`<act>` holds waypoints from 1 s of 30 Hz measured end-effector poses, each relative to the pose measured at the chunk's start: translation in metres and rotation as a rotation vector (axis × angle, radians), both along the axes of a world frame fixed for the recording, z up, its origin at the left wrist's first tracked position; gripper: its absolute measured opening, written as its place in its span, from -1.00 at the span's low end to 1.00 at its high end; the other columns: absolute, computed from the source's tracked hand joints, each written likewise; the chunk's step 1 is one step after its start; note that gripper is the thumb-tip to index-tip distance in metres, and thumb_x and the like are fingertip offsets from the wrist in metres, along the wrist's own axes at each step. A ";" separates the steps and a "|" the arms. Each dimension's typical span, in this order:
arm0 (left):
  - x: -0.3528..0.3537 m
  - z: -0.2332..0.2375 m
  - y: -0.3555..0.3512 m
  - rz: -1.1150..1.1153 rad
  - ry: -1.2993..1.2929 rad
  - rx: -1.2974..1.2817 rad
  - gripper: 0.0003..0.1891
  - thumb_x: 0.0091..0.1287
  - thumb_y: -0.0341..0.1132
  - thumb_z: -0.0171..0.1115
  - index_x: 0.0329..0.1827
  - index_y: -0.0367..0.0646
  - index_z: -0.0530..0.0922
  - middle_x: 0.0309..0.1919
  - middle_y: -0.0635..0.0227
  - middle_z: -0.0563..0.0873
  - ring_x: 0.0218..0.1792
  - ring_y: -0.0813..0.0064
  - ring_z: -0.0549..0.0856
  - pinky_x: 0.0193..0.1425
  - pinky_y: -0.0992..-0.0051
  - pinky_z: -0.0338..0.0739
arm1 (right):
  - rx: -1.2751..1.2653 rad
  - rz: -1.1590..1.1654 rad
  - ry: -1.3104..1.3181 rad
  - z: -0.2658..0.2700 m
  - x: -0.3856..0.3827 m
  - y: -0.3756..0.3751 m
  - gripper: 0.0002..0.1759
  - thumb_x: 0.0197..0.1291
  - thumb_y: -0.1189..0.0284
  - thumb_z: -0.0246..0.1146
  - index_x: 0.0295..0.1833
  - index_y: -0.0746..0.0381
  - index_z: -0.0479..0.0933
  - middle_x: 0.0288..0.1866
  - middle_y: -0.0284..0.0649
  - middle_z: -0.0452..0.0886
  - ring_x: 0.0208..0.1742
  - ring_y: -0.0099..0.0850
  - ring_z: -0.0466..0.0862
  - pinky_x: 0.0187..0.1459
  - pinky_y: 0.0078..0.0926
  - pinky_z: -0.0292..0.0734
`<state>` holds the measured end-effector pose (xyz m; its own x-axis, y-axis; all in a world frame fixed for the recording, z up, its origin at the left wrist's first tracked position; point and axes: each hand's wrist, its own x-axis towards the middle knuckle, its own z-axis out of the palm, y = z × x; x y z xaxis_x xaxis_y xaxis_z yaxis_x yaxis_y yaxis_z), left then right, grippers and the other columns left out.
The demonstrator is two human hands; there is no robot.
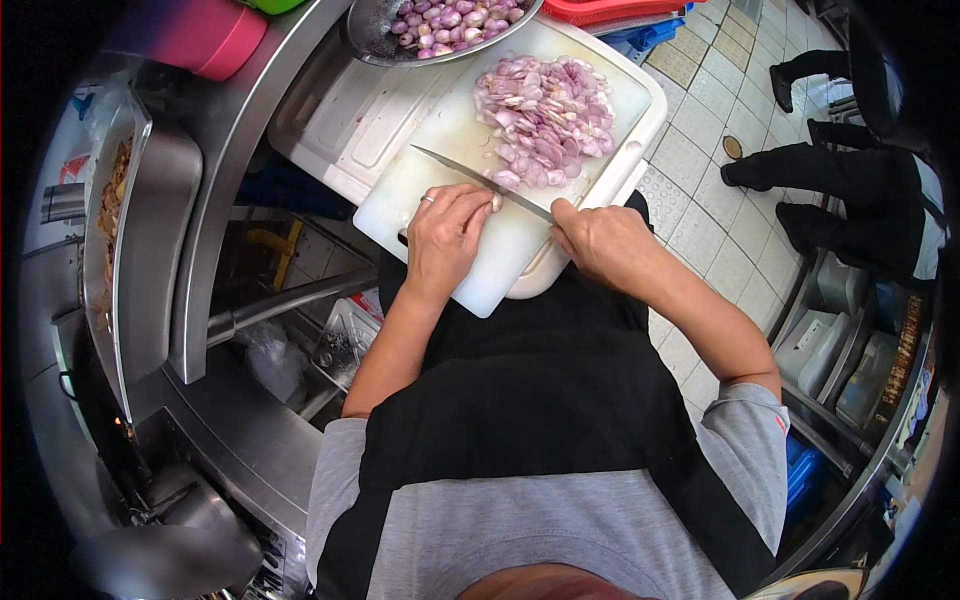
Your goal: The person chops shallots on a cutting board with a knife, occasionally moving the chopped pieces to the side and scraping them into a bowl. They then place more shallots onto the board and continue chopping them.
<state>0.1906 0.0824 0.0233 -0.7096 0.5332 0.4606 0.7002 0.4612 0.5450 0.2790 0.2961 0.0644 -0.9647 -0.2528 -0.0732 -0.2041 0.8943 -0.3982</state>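
My right hand [608, 245] is closed round the handle of a kitchen knife [455, 167], whose blade points up and left over the white cutting board [400, 205]. My left hand [443, 238], with a ring on one finger, has its fingertips bunched against the near side of the blade. They pinch a small pale shallot [496, 202], mostly covered by the fingers. Beyond the blade lies a heap of sliced shallots [550, 110]. A metal bowl [400, 60] of whole peeled shallots [455, 22] stands at the board's far end.
Under the board is a cream plastic lid or container [340, 120]. A steel counter [215, 200] with a deep metal pan [150, 230] runs along the left, near a pink tub [225, 45]. A red basket [600, 10] sits at the top. Dark-clothed people [840, 170] are at the right.
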 end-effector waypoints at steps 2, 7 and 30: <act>-0.001 0.000 0.000 0.001 -0.002 0.006 -0.85 0.16 -0.52 0.40 -0.20 -0.20 0.72 -0.21 0.26 0.74 -0.16 0.22 0.70 -0.05 0.31 0.58 | 0.007 -0.011 -0.005 0.012 0.007 0.003 -0.76 0.38 0.32 0.17 -0.19 0.29 0.37 -0.63 -0.02 0.58 -0.51 0.02 0.68 -0.49 -0.04 0.56; -0.001 0.000 0.000 0.001 -0.002 0.008 -0.85 0.14 -0.54 0.41 -0.22 -0.21 0.71 -0.22 0.26 0.74 -0.15 0.22 0.70 -0.04 0.31 0.59 | 0.030 -0.049 -0.081 0.023 0.020 0.004 -0.74 0.38 0.31 0.19 -0.20 0.28 0.35 -0.62 -0.01 0.57 -0.50 0.03 0.66 -0.49 -0.03 0.54; 0.003 0.000 -0.004 -0.025 0.072 0.003 -0.80 0.11 -0.54 0.43 -0.19 -0.21 0.71 -0.20 0.24 0.75 -0.17 0.21 0.73 -0.09 0.33 0.63 | -0.194 -0.081 -0.213 -0.010 -0.009 0.004 -0.69 0.42 0.26 0.14 -0.08 0.33 0.39 -0.45 0.17 0.64 -0.31 0.19 0.67 -0.23 0.09 0.55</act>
